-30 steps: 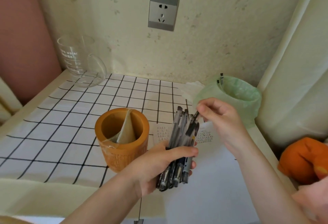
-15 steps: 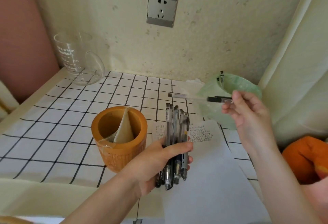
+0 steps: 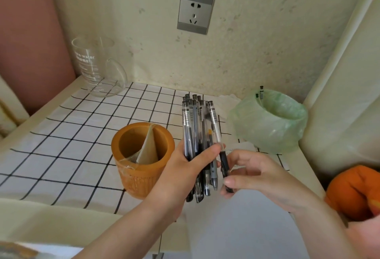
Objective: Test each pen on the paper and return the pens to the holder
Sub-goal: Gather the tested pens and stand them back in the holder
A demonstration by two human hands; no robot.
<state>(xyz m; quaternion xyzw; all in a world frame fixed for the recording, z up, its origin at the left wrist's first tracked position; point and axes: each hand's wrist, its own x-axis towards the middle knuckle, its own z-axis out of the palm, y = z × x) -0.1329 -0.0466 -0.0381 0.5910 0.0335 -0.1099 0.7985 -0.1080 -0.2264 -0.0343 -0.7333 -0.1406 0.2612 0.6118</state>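
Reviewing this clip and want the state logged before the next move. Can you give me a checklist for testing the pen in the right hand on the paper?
1. Right hand pinches the single pen: ok.
2. Left hand grips the bundle of pens: ok.
3. Single pen clear of the bundle: cannot tell, it lies by the left thumb.
4. Pen tip uncapped: cannot tell.
5. Paper bare below the hands: ok.
6. Holder upright and open: ok.

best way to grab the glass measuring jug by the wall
By its looped handle, coming in from the right: the glass measuring jug stands upright, and the handle juts out from its right side with open space around the loop.
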